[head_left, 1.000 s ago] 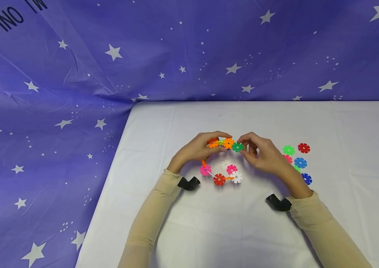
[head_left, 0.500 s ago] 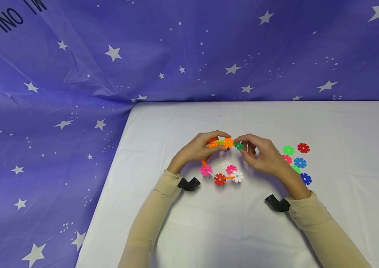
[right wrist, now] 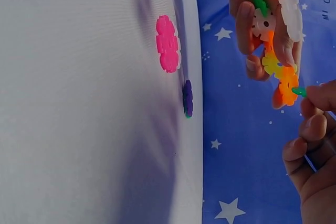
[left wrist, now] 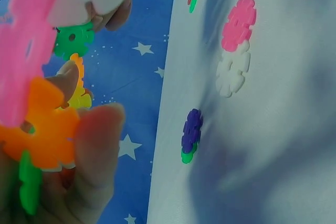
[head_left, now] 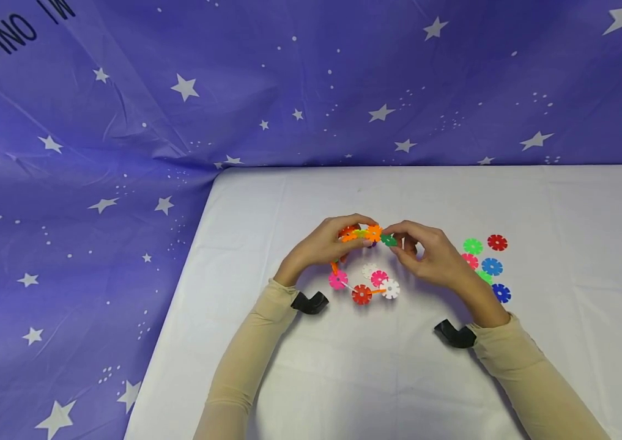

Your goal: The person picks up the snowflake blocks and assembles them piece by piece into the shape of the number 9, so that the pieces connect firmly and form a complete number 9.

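Note:
My left hand (head_left: 364,234) holds up the top of a chain of snowflake discs (head_left: 361,294), pinching it near an orange disc (head_left: 373,232). The chain's lower end, with pink, red and white discs, hangs down to the white table (head_left: 377,379). My right hand (head_left: 396,242) pinches a dark green disc (head_left: 388,240) and holds its edge against the orange disc. In the right wrist view the green disc (right wrist: 299,92) meets the orange disc (right wrist: 287,88). In the left wrist view my thumb (left wrist: 97,145) presses an orange disc (left wrist: 47,129).
Several loose discs lie right of my right hand, among them a green disc (head_left: 473,246), a red disc (head_left: 497,242) and a blue disc (head_left: 492,266). A star-printed blue cloth (head_left: 123,122) hangs behind and left of the table.
My right hand has carried the green disc a little left, from beside the orange disc to touching it, and tilted it more edge-on. The left hand has stayed in place.

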Tool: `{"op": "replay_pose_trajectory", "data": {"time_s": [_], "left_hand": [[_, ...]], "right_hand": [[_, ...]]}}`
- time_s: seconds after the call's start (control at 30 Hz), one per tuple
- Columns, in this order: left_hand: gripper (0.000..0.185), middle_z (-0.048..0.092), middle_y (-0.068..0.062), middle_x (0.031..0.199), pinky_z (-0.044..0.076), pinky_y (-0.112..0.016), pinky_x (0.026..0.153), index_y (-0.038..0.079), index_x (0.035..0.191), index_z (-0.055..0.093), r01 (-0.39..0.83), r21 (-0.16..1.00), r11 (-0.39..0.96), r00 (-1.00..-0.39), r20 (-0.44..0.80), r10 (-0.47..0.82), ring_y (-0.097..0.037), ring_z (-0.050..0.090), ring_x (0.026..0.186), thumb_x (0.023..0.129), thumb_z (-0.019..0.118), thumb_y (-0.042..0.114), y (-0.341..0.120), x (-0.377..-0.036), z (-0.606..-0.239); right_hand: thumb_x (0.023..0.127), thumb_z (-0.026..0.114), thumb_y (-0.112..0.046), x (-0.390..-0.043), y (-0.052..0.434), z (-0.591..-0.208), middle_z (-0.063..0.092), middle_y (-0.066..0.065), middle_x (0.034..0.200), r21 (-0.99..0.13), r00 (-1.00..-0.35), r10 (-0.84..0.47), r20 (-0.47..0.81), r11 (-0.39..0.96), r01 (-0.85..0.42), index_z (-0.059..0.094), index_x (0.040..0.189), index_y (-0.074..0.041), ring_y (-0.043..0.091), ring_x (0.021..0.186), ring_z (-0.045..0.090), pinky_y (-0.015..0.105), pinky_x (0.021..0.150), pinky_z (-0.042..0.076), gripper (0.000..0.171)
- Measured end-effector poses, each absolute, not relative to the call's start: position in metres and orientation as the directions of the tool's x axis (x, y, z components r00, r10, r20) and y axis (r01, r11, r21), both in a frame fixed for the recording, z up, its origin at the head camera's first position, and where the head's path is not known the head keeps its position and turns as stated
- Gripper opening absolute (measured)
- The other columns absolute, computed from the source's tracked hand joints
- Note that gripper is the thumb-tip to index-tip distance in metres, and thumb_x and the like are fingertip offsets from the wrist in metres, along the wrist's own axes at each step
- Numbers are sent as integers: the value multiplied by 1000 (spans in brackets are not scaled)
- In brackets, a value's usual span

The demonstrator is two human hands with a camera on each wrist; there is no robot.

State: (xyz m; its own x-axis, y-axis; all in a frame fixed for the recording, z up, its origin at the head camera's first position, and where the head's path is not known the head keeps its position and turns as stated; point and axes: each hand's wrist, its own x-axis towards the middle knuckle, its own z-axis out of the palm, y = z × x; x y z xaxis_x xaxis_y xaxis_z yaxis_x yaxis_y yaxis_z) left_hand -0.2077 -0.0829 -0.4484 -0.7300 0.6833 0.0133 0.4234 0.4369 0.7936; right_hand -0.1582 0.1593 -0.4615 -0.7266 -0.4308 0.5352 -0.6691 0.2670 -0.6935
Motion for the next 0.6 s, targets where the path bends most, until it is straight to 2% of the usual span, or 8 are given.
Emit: {"op": "replay_pose_trajectory", "data": {"time_s": [0.07,0.13,0.2,0.3,0.4,0.47,0.6], "left_hand": [[37,65,4,123,47,-26,92,21,129,62,421,794,437,-729,10,684,-9,57,89,94,67,30,-82,-207,-448],[37,66,3,122,47,-24,90,21,129,61,414,801,432,-727,6,686,-10,58,78,94,66,30,-82,-207,-448],[36,67,0,116,50,-24,79,21,130,61,391,819,420,-725,-7,689,-11,58,66,95,65,30,-81,-206,-448],[36,68,-8,87,51,-29,55,23,131,59,312,866,390,-720,-52,692,-19,52,47,96,64,29,-82,-204,-447],[34,58,-11,63,45,-35,40,25,130,58,245,895,372,-718,-91,691,-22,51,44,97,62,31,-82,-202,-446],[35,55,-10,59,44,-36,39,26,131,58,238,898,371,-715,-96,692,-23,51,45,97,62,32,-82,-201,-446],[35,58,-13,65,43,-33,41,25,131,57,265,887,379,-706,-90,703,-22,50,45,97,61,34,-80,-201,-445]], "right_hand": [[76,74,13,-158,159,-462,59,-1,78,-694,-722,-439,535,260,-672,67,111,-5,8,61,47,23,54,39,40],[76,75,13,-158,159,-462,59,-1,79,-699,-724,-443,528,257,-668,67,111,-5,8,62,48,21,56,39,40],[75,76,13,-158,159,-464,62,0,82,-708,-729,-445,521,251,-659,67,111,-5,8,63,49,19,58,40,41],[73,76,15,-159,160,-465,66,4,85,-722,-737,-435,518,241,-649,68,108,-5,8,65,52,16,63,42,41],[71,76,18,-159,160,-465,69,7,87,-722,-731,-432,528,224,-654,68,105,-3,8,66,54,14,67,44,40],[70,76,18,-159,160,-466,69,6,86,-716,-723,-434,537,218,-663,68,103,-2,8,67,54,13,68,45,40],[68,77,19,-159,160,-466,70,8,84,-698,-710,-430,557,221,-681,68,100,-2,8,67,55,12,69,45,39]]}}
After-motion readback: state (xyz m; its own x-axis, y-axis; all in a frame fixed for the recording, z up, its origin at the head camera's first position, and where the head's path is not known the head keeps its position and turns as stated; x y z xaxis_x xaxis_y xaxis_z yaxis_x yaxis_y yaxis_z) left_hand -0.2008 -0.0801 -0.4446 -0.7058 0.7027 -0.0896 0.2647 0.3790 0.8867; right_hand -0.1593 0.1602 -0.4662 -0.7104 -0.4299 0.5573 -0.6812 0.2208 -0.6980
